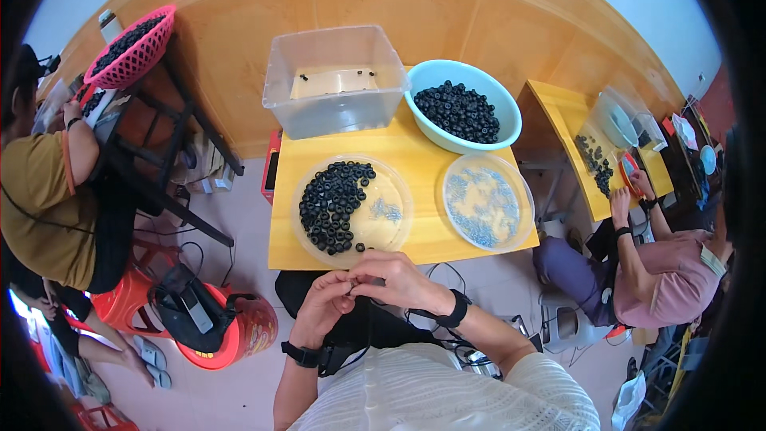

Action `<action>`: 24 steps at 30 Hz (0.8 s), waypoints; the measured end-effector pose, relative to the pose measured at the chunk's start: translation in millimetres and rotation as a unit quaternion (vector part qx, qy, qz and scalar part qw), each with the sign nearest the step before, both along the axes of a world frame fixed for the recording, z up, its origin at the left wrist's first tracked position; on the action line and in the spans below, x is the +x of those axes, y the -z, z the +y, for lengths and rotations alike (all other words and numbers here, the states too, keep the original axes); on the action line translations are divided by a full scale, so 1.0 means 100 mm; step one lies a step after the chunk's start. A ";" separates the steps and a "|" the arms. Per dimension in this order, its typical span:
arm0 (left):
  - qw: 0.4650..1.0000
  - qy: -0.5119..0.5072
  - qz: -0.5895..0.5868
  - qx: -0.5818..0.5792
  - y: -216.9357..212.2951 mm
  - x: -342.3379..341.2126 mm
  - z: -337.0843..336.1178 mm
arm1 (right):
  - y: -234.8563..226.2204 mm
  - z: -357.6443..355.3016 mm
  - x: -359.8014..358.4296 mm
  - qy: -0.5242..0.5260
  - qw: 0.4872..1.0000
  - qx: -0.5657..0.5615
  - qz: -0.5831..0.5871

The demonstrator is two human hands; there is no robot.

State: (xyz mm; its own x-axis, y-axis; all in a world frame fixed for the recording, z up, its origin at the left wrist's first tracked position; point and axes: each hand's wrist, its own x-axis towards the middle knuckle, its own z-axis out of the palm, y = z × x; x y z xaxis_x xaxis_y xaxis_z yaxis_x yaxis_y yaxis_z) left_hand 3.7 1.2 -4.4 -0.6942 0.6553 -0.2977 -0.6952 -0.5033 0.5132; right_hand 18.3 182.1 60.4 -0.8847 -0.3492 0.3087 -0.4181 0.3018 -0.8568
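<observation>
Both hands, left and right, pinch shut on one small black rubber ring over the yellow wooden table's near edge; light and springy, I judge, best gripped at its rim.

Bright, even daylight; strong fisheye distortion.

Diffuse light yields only soft, faint shadows beneath the small yellow wooden table. Mild glare shows on the clear rectangular plastic tub. Centre is sharp; straight edges bend near the rim, and a black vignette masks all corners.
</observation>
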 end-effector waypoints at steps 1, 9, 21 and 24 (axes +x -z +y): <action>1.000 0.011 0.005 -0.001 0.01 -0.01 -0.01 | 0.00 0.02 0.01 -0.006 1.000 0.022 0.021; 0.999 0.020 0.045 -0.019 -0.09 -0.03 -0.04 | -0.06 0.05 0.05 0.036 0.995 0.063 0.070; 0.995 -0.037 0.088 -0.023 -0.16 -0.09 0.00 | -0.02 0.07 0.04 0.096 0.987 0.078 0.104; 0.994 -0.054 0.092 -0.018 -0.15 -0.09 0.04 | 0.04 0.09 0.04 0.124 0.984 0.075 0.105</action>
